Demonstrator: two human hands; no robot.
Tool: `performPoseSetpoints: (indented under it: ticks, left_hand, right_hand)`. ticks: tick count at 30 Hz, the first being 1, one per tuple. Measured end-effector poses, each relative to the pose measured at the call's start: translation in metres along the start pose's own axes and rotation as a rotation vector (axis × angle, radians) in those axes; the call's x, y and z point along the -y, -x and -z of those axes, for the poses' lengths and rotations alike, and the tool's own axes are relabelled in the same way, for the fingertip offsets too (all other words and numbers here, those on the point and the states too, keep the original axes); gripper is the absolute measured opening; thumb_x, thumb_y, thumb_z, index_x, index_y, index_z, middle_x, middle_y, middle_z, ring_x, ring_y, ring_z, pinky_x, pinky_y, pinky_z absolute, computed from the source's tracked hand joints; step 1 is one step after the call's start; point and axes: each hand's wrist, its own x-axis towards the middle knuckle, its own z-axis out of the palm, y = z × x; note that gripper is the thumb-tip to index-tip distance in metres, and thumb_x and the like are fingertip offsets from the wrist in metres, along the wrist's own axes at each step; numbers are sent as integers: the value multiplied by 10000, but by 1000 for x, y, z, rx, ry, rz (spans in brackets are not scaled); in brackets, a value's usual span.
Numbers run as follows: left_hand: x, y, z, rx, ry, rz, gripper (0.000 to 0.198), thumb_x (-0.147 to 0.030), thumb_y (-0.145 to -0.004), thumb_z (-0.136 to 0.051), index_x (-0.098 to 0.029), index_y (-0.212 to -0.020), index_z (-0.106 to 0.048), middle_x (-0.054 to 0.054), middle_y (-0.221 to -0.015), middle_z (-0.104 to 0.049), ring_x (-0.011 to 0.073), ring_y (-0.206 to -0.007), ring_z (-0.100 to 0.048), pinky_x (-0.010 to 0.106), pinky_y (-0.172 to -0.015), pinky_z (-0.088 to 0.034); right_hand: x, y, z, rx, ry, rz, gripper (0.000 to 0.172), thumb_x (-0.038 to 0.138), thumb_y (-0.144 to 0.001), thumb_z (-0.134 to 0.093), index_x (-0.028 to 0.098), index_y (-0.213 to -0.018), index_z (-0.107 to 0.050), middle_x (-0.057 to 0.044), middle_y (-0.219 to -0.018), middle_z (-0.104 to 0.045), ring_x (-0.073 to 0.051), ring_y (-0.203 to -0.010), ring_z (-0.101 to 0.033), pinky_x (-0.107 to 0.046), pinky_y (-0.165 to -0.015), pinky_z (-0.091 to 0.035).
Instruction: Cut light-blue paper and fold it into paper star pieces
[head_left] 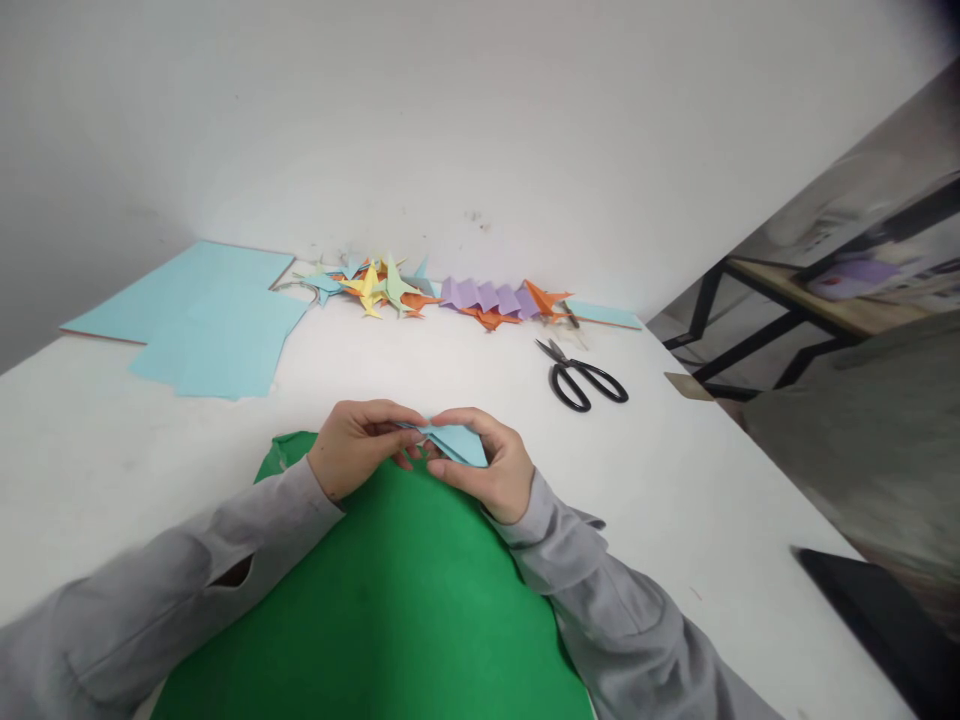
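A light blue folded paper (pixel 463 443) is held between my two hands, above the near part of the white table. My left hand (pixel 360 443) pinches its narrow left end between thumb and forefinger. My right hand (pixel 495 462) grips the wider right part, with the thumb below and the fingers on top. Layers of the fold show open toward the lower right. Fingertips cover the middle and the left tip of the paper. Just beneath both hands lies a bright green cloth or apron (pixel 390 590).
Black-handled scissors (pixel 574 375) lie partly open, right of my hands. Light blue sheets (pixel 217 320) spread at the left. Along the wall sit several folded paper figures (pixel 382 285) and a purple pleated strip (pixel 487 298). A dark flat object (pixel 877 620) juts at the table's right edge.
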Motion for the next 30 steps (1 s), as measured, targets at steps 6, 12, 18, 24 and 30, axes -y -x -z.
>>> performPoseSetpoints:
  ticks: [6,12,18,24,30]
  left_hand:
    - [-4,1,-2,-23,-6,25,109,-198,-587,-735,-143,-674,-701,-4,-552,-655,119,-487,-602,233,-466,-536]
    - [-6,1,-1,-20,-16,48,120,-215,-593,-736,-138,-675,-695,-4,-522,-652,124,-479,-609,240,-479,-545]
    - [-5,1,-3,-52,4,84,174,-214,-584,-740,-124,-722,-686,-9,-492,-648,129,-457,-609,246,-466,-542]
    - [-5,1,-2,-35,49,135,211,-280,-629,-723,-115,-752,-676,3,-525,-652,131,-461,-606,253,-462,-533]
    - [-5,2,-2,-25,74,242,284,-388,-663,-691,-111,-642,-634,27,-571,-653,118,-405,-579,243,-413,-506]
  right_hand:
    - [-2,0,1,-119,160,43,199,292,-637,-724,193,-783,-631,-3,-679,-655,-122,-537,-574,-257,-527,-476]
    - [-3,1,3,-65,97,49,213,322,-676,-691,200,-841,-630,-11,-709,-659,-140,-583,-583,-272,-550,-477]
    - [-5,1,5,-79,127,65,225,320,-685,-682,195,-865,-634,-25,-747,-675,-162,-644,-605,-294,-595,-493]
    - [-9,0,3,-100,-12,19,305,303,-637,-735,201,-899,-618,-25,-785,-694,-168,-692,-644,-285,-605,-518]
    - [-11,-4,-3,-196,-21,-60,307,438,-669,-687,163,-789,-625,13,-500,-616,-108,-406,-539,-242,-417,-465]
